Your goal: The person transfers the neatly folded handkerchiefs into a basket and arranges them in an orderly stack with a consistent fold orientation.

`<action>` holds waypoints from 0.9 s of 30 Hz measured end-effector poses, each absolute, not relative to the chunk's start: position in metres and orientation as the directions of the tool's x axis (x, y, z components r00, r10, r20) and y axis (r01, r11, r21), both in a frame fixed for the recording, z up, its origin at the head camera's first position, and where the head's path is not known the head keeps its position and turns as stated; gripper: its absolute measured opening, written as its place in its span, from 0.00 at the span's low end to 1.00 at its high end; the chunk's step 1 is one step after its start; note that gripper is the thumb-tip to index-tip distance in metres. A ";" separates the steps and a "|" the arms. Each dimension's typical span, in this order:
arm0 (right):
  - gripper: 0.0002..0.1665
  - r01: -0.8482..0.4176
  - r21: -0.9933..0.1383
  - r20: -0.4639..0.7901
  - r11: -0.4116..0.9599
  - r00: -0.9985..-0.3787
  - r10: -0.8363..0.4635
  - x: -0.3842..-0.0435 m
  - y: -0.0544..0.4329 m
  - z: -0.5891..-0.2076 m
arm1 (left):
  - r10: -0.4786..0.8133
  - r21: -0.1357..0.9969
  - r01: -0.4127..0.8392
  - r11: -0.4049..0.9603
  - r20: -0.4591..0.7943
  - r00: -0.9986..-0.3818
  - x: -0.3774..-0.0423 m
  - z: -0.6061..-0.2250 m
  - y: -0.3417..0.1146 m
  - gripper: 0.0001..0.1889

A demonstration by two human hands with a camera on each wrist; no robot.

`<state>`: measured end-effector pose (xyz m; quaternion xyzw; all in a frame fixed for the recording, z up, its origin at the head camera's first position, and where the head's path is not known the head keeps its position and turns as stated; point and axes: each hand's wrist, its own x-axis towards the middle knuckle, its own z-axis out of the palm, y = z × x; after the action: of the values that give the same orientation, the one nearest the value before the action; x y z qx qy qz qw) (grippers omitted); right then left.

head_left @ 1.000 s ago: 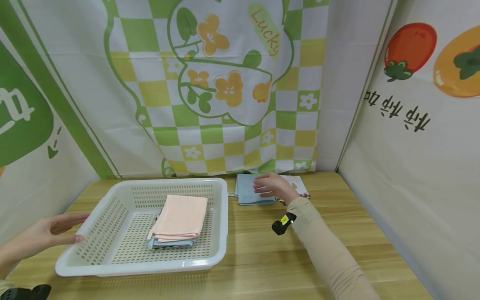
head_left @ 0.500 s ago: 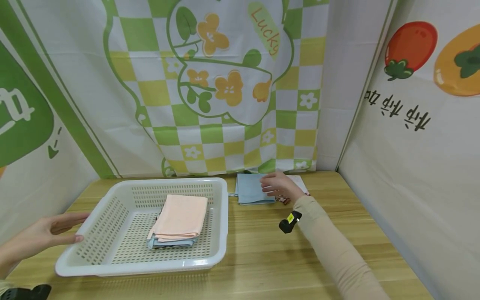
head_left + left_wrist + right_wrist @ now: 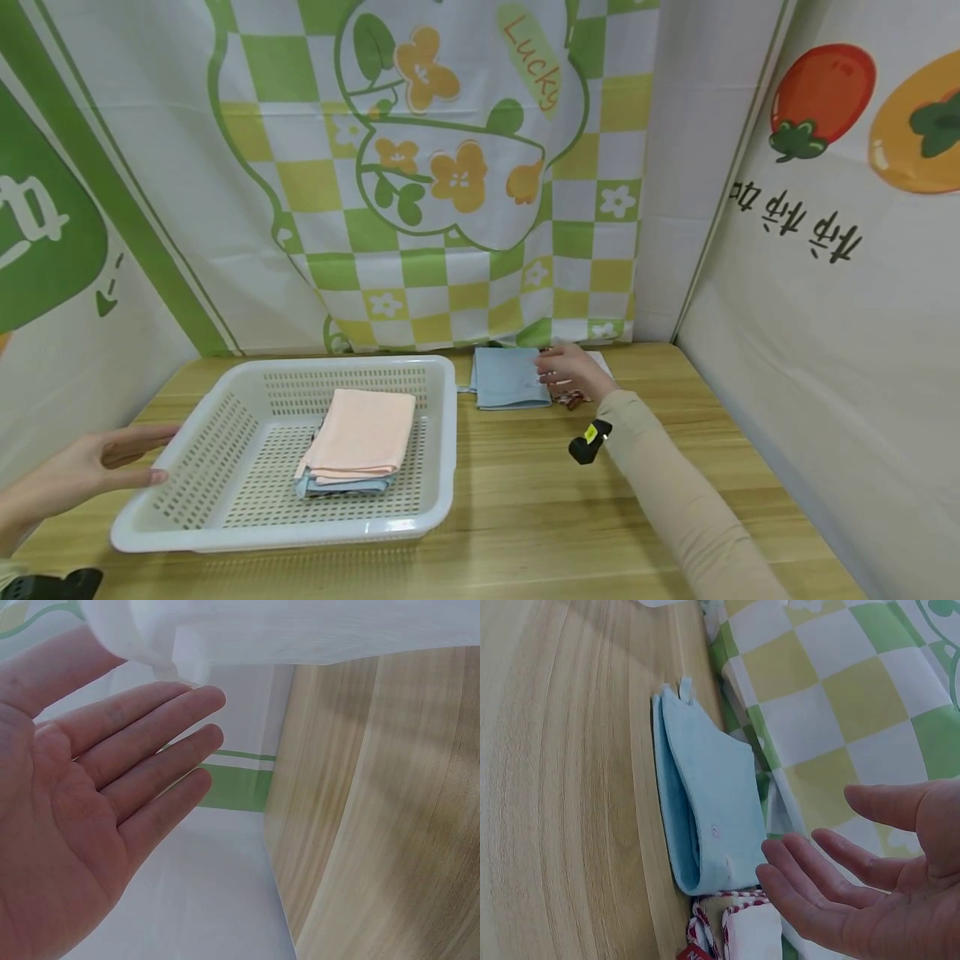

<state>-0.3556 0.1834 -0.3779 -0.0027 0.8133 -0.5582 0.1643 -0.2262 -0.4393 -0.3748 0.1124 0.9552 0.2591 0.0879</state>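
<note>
At the left end of a white perforated plastic basket (image 3: 442, 450), my left hand (image 3: 97, 467) touches the wall with fingers extended; its fingers (image 3: 157, 735) look straight in the left wrist view. Inside the basket lies a stack of folded cloths, a peach towel (image 3: 367, 429) on top and a blue one (image 3: 360, 483) beneath. My right hand (image 3: 573, 371) hovers at the table's back, fingers loosely bent and holding nothing. Just left of it is a folded light-blue towel (image 3: 716, 802). A white towel with a red-and-white edge (image 3: 754, 930) lies beside that, partly hidden by the hand.
The wooden table (image 3: 510, 517) ends at a green-and-yellow checked curtain (image 3: 450, 283) behind the towels. White printed sheets enclose the left and right sides, with the right sheet (image 3: 810, 350) running along the table edge.
My right hand has moved a little to the right, from over the blue towel toward the red-and-white-edged one, uncovering more of the blue. The left hand and basket have stayed put.
</note>
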 end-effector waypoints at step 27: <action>0.31 0.214 -0.885 -0.274 0.413 -0.958 -0.090 -0.363 0.211 -0.384 | 0.258 0.521 0.155 0.840 -0.131 -0.957 -0.225 -0.371 -0.436 0.37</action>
<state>-0.3630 0.2114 -0.3842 0.0375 0.8285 -0.5407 0.1407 -0.2246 -0.4356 -0.3711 0.1081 0.9540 0.2618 0.0985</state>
